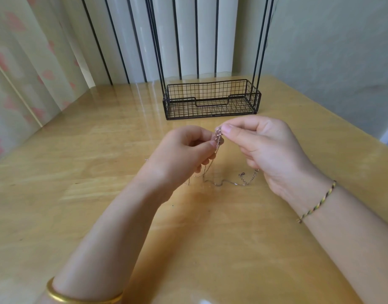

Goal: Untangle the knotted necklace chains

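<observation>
Thin rose-gold and silver necklace chains are bunched into a knot [218,137] held above the wooden table [79,172]. My left hand [184,150] pinches the knot from the left with thumb and curled fingers. From the right, my right hand [263,148] pinches its top between thumb and forefinger. Loose chain ends [223,183] trail down from the knot and lie in wavy lines on the table under my hands; a clasp end [245,178] lies near my right palm. Part of the chain is hidden behind my left hand.
A black wire basket [211,99] with tall upright rods stands at the back of the table, just beyond my hands. Curtains hang at the left and a wall rises at the right. The table's right edge runs diagonally at the far right.
</observation>
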Demonstrator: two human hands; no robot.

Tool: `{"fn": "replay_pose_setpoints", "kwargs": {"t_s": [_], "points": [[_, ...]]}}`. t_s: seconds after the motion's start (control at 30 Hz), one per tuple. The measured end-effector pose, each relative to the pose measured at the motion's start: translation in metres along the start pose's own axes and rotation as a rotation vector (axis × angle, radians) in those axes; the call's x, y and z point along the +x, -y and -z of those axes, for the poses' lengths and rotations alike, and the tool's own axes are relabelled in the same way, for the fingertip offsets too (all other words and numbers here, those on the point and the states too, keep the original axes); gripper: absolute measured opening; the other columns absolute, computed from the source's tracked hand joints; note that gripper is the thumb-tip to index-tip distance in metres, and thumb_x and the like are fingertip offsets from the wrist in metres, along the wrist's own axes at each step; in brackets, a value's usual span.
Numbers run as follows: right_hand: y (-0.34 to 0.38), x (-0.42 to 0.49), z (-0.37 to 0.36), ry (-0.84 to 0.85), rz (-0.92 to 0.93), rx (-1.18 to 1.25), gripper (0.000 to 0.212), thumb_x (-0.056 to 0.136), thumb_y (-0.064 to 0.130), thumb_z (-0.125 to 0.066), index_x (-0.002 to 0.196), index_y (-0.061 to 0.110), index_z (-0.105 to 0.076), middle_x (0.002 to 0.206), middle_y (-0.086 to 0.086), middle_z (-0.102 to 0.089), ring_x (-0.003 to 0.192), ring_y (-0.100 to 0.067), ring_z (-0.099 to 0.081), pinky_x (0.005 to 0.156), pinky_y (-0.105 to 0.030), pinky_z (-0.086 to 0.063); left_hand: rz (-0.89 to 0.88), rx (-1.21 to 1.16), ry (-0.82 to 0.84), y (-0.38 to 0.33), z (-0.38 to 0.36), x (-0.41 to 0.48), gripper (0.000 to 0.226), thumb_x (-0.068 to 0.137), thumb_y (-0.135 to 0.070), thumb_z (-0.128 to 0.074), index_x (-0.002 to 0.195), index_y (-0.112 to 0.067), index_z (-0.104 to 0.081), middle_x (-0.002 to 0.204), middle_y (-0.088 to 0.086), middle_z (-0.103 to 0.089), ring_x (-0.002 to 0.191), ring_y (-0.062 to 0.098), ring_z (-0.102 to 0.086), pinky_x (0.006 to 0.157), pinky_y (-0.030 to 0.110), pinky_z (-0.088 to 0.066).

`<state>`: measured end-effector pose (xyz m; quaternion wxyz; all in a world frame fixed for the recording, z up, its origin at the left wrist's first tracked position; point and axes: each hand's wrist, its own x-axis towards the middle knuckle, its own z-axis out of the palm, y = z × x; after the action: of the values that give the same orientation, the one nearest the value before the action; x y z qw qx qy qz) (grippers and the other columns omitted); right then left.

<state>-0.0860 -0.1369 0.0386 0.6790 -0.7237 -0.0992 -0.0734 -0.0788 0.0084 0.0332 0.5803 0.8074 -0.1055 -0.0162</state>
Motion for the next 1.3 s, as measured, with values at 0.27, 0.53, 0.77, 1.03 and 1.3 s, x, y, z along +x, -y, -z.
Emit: {"fn": "replay_pose_setpoints", "kwargs": {"t_s": [0.27,0.53,0.77,1.03,1.3], "points": [[-0.007,0.005,0.001,-0.06,0.024,-0.099,0.011,0.089,0.01,-0.061,0.092,0.005,-0.07,0.036,0.02,-0.045,0.037,0.004,-0.044,0.038,-0.006,-0.031,-0.002,-0.065,-0.074,0.002,0.001,0.002,0.015,0.092,-0.013,-0.06,0.078,-0.016,-0.064,0.061,-0.009,-0.059,0.057,0.005,-0.048,0.053,0.018,-0.038],[-0.014,0.009,0.002,-0.091,0.026,-0.266,0.008,0.085,0.02,-0.068,0.079,0.017,-0.074,0.054,0.017,-0.059,0.047,0.006,-0.049,0.048,-0.006,-0.034,0.001,-0.115,-0.154,0.002,0.003,0.002,0.012,0.094,-0.014,-0.055,0.083,-0.015,-0.06,0.075,-0.005,-0.069,0.063,0.004,-0.053,0.059,0.021,-0.041],[-0.014,0.008,0.0,-0.055,0.027,-0.278,0.005,0.085,0.019,-0.068,0.081,0.021,-0.071,0.076,0.001,-0.071,0.058,-0.001,-0.059,0.053,-0.011,-0.039,0.103,-0.396,-0.059,-0.003,0.009,0.002,0.012,0.09,-0.012,-0.059,0.08,-0.016,-0.065,0.073,-0.002,-0.065,0.062,0.007,-0.049,0.057,0.02,-0.038],[-0.015,0.008,0.002,0.002,0.048,-0.27,0.007,0.085,0.014,-0.066,0.083,0.019,-0.07,0.058,-0.017,-0.054,0.051,-0.021,-0.041,0.052,-0.023,-0.032,0.028,-0.314,-0.181,-0.001,0.01,0.002,0.011,0.089,-0.016,-0.062,0.08,-0.021,-0.063,0.074,-0.006,-0.063,0.064,0.006,-0.048,0.06,0.021,-0.037],[-0.014,0.007,0.003,-0.039,0.054,-0.226,0.003,0.083,0.016,-0.07,0.08,0.017,-0.071,0.057,-0.005,-0.037,0.046,-0.009,-0.03,0.042,-0.015,-0.026,-0.031,-0.335,-0.247,-0.001,0.009,0.003,0.017,0.094,-0.015,-0.057,0.079,-0.023,-0.061,0.069,-0.006,-0.064,0.063,0.006,-0.046,0.059,0.021,-0.035]]}}
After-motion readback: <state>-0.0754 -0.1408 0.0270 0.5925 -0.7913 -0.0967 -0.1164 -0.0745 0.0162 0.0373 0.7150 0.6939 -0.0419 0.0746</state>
